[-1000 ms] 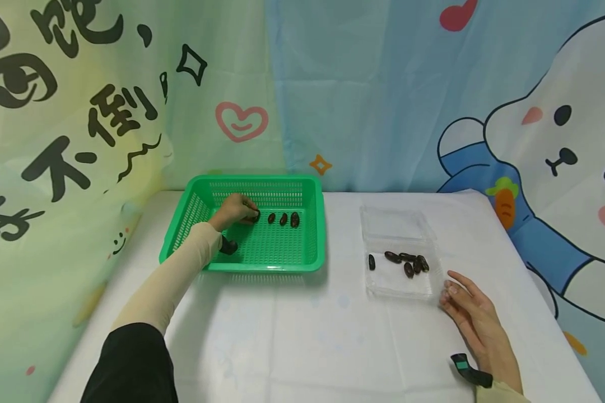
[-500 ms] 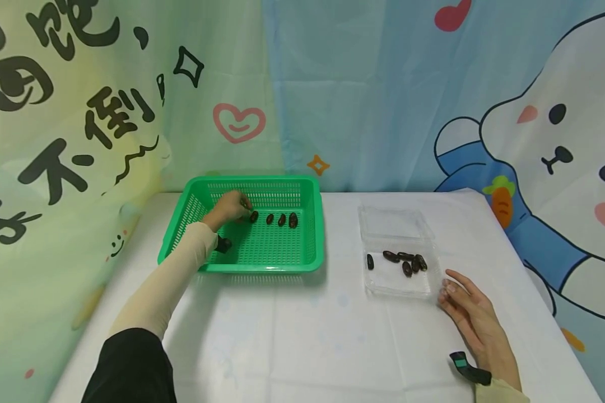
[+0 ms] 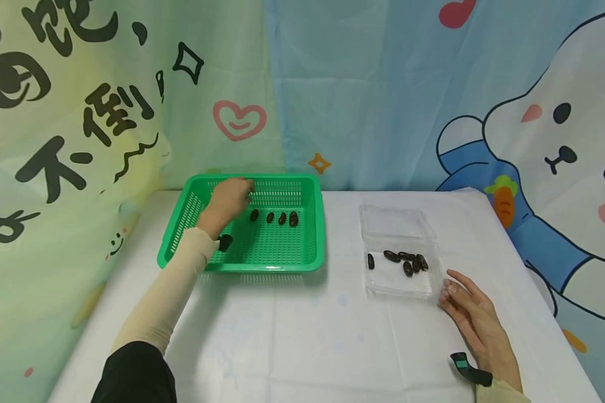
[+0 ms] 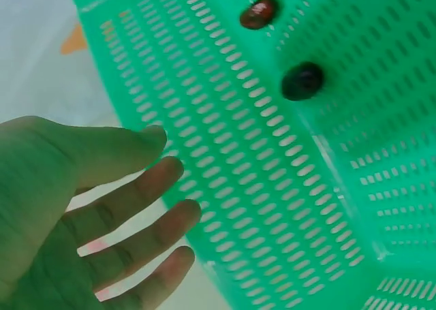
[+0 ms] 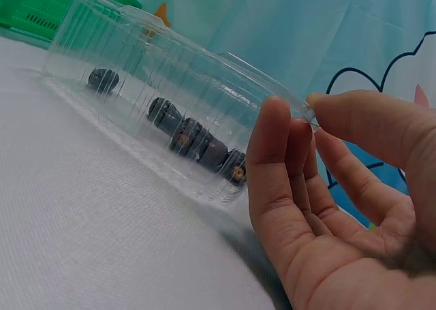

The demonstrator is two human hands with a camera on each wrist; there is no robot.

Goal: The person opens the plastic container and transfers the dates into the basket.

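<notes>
My left hand [image 3: 228, 202] is over the back left part of the green basket [image 3: 272, 268]. In the left wrist view, its fingers [image 4: 139, 235] are loosely extended beside the basket's slotted wall and hold nothing. Several dark brown dates [image 3: 293, 219] lie in a row on the basket floor, just right of that hand. On the right side, my right hand [image 3: 476, 322] pinches the rim of a clear plastic box [image 5: 197, 58] between thumb and fingers. Several more dates [image 3: 407, 268] lie inside this box, mostly grouped to the right, with one apart at the left.
The box's clear lid [image 3: 395, 224] is folded back behind it. Both containers stand on a white cloth-covered table [image 3: 302, 341]. A printed curtain [image 3: 363, 101] hangs right behind the table's far edge.
My left hand has let go of a date at the left end of the row and risen back toward the basket's rear rim. The right hand has stayed at the box.
</notes>
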